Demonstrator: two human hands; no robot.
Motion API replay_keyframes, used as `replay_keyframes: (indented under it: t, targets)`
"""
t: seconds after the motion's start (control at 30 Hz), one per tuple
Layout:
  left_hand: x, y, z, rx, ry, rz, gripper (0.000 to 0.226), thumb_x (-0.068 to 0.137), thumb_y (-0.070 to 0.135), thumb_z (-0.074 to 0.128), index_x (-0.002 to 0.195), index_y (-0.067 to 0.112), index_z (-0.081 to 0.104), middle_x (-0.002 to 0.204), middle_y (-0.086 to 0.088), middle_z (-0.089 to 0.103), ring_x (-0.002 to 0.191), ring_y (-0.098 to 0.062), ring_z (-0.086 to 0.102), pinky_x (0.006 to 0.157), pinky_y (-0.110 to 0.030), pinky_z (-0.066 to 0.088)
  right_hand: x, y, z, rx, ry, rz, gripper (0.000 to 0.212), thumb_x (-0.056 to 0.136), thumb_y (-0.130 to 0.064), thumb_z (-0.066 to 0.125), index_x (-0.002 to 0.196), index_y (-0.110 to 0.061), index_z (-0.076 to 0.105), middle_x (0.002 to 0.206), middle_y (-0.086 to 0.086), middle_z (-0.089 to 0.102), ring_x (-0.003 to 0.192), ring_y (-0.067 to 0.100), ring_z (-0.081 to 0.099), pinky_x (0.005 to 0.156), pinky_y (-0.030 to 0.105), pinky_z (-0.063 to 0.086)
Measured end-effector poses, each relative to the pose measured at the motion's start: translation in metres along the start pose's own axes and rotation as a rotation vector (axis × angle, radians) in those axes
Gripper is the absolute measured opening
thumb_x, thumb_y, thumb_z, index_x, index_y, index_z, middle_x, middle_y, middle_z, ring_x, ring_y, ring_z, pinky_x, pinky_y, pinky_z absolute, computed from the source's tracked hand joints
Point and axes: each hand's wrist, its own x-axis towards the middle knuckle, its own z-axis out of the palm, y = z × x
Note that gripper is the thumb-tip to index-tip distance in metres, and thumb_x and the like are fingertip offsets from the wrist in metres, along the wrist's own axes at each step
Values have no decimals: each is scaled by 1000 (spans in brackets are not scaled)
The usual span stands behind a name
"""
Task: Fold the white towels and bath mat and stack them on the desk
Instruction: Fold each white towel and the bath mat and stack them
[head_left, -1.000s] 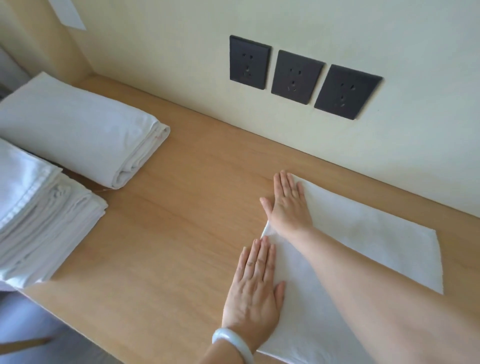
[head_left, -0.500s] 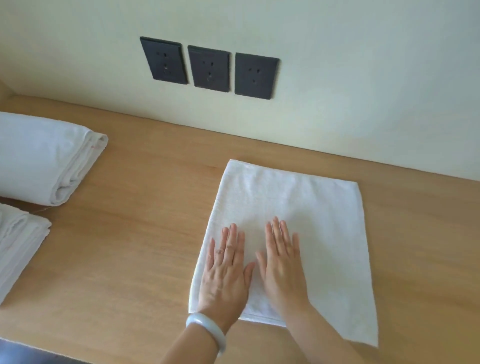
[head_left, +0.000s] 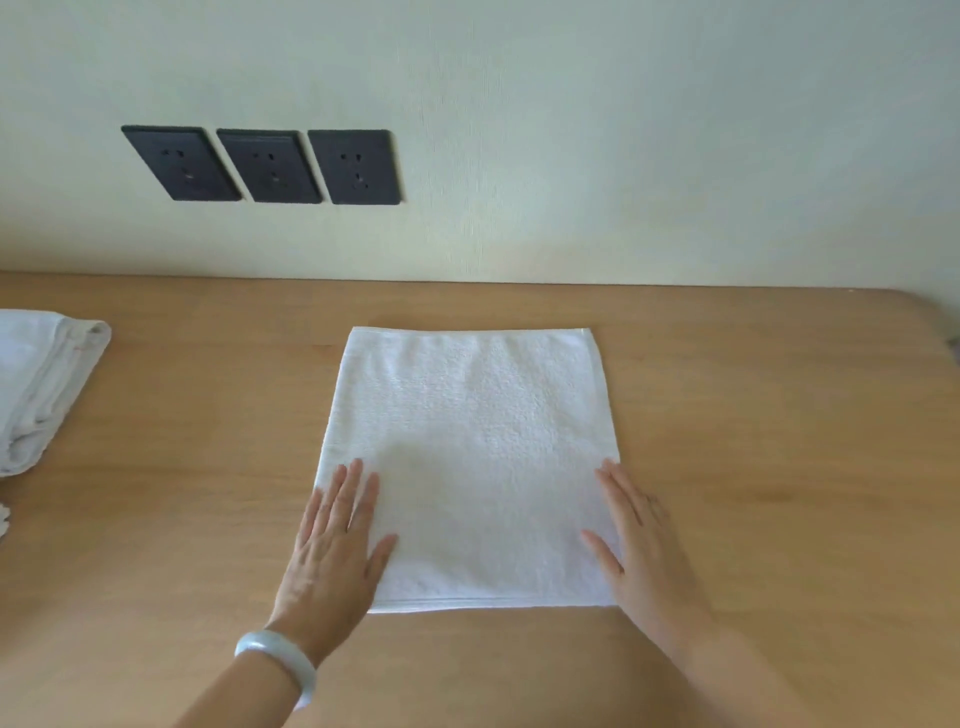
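A small white towel (head_left: 470, 457) lies flat on the wooden desk (head_left: 208, 467), folded into a near-square. My left hand (head_left: 335, 545) rests flat on its near left corner, fingers apart, a pale bangle on the wrist. My right hand (head_left: 641, 545) lies flat on the near right edge, fingers straight. Neither hand grips anything. A folded white towel (head_left: 41, 384) lies at the left edge of the view, partly cut off.
Three black wall sockets (head_left: 265, 166) sit on the pale wall behind the desk. The desk's rounded right corner (head_left: 930, 322) shows at the far right. A scrap of another white cloth (head_left: 3, 517) peeks in at the left edge.
My view has swung right, so the stacks at the left have slid out of frame. My hands have moved apart from the towel's middle to its near left and right edges.
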Motion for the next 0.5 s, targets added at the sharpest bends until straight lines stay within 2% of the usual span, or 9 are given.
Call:
replay_keyframes:
  t: [0.07,0.1,0.17,0.23,0.3,0.33,0.37,0.43,0.5]
  targets:
    - [-19,6,-9,21,-1,195,61,97,54,31,142,15,47,141,-5,46,128,-25,48,109,-38,29,-20,-9,-4,-9,-68,-184,53,92,-49,44,137,-21,41,138,-11,40,127,12,42,109,20,23]
    - [-28,7,-11,44,-6,283,59,96,56,32,136,18,53,129,-2,53,115,-24,56,103,-36,32,-27,-12,-2,-58,-108,-269,48,89,-50,48,128,-23,47,128,-11,44,116,11,48,103,22,28]
    - [-36,4,-13,92,-9,372,55,93,57,39,130,22,58,113,1,57,98,-21,60,94,-34,35,-35,-10,5,-164,-158,-377,37,87,-47,53,117,-27,52,117,-12,48,105,9,51,96,25,31]
    - [-33,-2,-13,139,-9,406,51,89,53,46,129,24,57,107,1,57,92,-21,59,88,-33,36,-33,-7,8,-227,-84,-435,22,86,-28,59,107,-25,58,110,-9,51,96,10,52,88,28,38]
    - [-26,-3,-15,195,-19,471,48,81,33,57,127,21,55,102,0,56,85,-22,58,80,-31,41,-26,-6,8,-268,-15,-458,30,74,-3,62,99,-20,60,102,-4,55,89,14,51,80,27,46]
    - [-21,-3,-19,230,-21,494,52,74,16,54,126,18,55,99,-1,56,81,-22,57,75,-32,46,-22,-6,9,-299,-8,-457,39,66,4,62,98,-18,60,100,-2,55,87,16,52,77,28,48]
    - [-16,-4,-22,273,-22,494,59,67,4,42,124,15,55,94,-2,55,77,-23,55,69,-32,50,-17,-7,10,-333,-4,-449,45,60,7,64,98,-17,60,98,-1,56,85,18,52,76,28,48]
    - [-7,-4,-32,356,-22,447,68,61,-1,23,119,10,57,88,-5,53,70,-24,52,61,-34,50,-8,-10,12,-363,21,-407,51,49,11,68,92,-16,59,89,0,54,77,20,51,73,28,39]
    - [-1,-4,-34,378,2,401,63,62,-3,23,111,8,61,83,-5,53,66,-24,51,57,-34,47,2,-12,9,-337,42,-347,51,44,14,70,82,-17,57,81,-3,51,70,19,48,66,27,34]
